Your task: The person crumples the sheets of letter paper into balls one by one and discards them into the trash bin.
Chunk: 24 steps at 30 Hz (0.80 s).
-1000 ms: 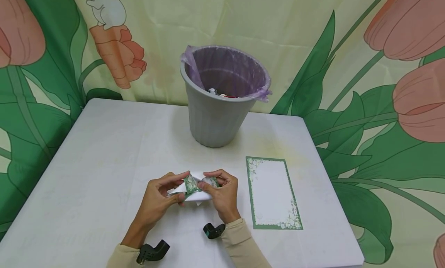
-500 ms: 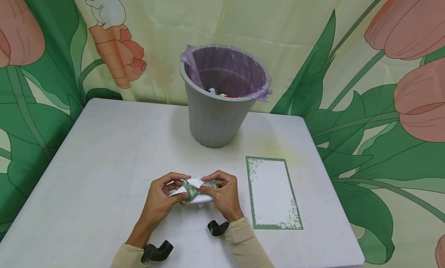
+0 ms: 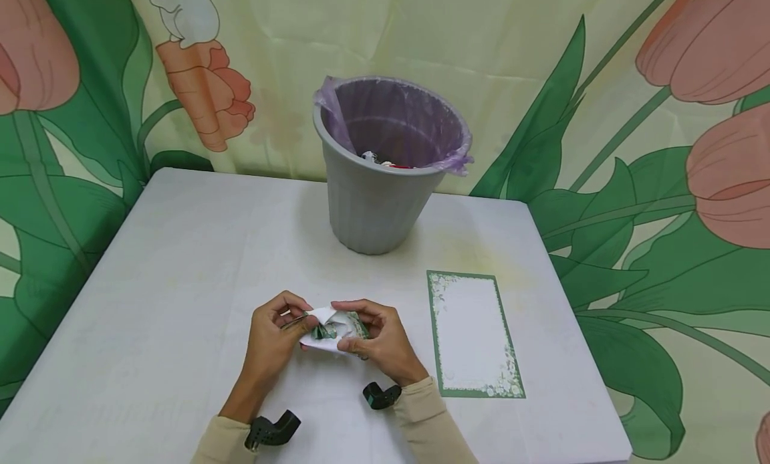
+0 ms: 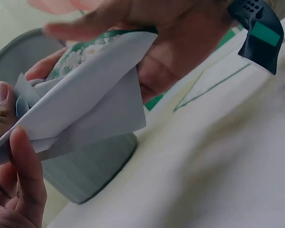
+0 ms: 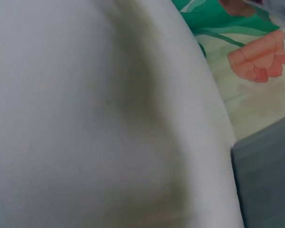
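Tabletop (image 3: 180, 270) — bin (image 3: 373, 210) beyond folded paper (image 3: 338, 327)

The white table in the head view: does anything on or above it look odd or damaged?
Yes: the paper held by the left hand and right hand is bent and creased, while the bordered sheet lies flat. The purple liner of the grey bin also hangs out unevenly.
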Each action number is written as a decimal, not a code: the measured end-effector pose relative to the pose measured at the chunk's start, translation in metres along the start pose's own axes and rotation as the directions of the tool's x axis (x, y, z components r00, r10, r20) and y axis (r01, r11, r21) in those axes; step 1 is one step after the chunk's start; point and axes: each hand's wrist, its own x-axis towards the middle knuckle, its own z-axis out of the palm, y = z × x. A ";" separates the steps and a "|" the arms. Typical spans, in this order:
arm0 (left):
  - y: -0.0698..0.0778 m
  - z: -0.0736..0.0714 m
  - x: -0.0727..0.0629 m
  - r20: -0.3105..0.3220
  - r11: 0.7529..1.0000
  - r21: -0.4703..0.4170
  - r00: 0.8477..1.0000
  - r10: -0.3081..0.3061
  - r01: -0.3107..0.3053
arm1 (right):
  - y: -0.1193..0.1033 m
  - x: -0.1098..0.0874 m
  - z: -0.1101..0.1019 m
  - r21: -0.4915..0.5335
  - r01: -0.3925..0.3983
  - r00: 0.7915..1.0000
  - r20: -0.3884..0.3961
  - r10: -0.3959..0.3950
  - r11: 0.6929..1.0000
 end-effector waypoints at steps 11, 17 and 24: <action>0.009 -0.002 0.001 -0.054 0.985 -0.145 0.993 -0.103 0.094 | -0.006 -0.001 -0.014 0.067 -0.053 0.953 0.302 0.031 0.996; 0.011 -0.003 0.002 -0.037 0.962 -0.243 0.989 -0.141 0.127 | -0.002 -0.001 -0.004 0.034 0.043 0.976 0.212 -0.050 0.998; 0.011 0.002 -0.002 -0.001 0.926 -0.292 0.968 -0.251 0.240 | 0.005 0.001 0.011 -0.044 0.149 0.989 0.000 -0.150 0.988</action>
